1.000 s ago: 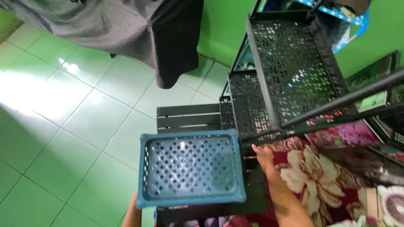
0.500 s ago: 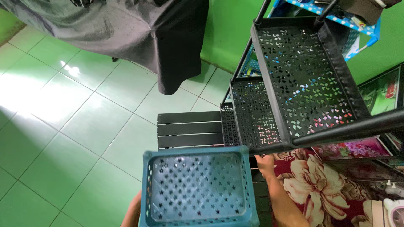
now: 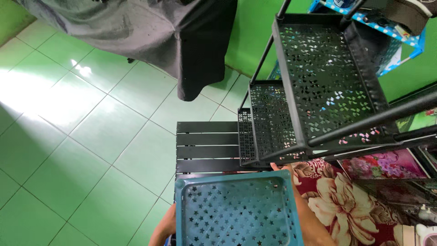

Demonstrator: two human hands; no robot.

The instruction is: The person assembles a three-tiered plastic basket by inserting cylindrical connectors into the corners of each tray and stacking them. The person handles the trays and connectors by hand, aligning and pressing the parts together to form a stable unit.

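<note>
A blue plastic basket (image 3: 236,212) with star-shaped holes fills the bottom centre, held between both hands. My left hand (image 3: 166,226) grips its left side near the bottom edge of the view. My right hand (image 3: 291,175) holds its far right corner, fingers just showing above the rim. The basket hangs over a black slatted panel (image 3: 207,146) on the floor. Right behind it stands a black perforated tiered rack (image 3: 314,82).
Green floor tiles (image 3: 82,132) spread to the left. A dark grey cloth (image 3: 150,32) hangs at the top. A red floral fabric (image 3: 346,200) lies at the lower right, with framed pictures (image 3: 387,164) beside it. The wall behind is green.
The blue basket has moved down and right in the view, toward me, exposing more of the black slatted panel. Both hands moved with it.
</note>
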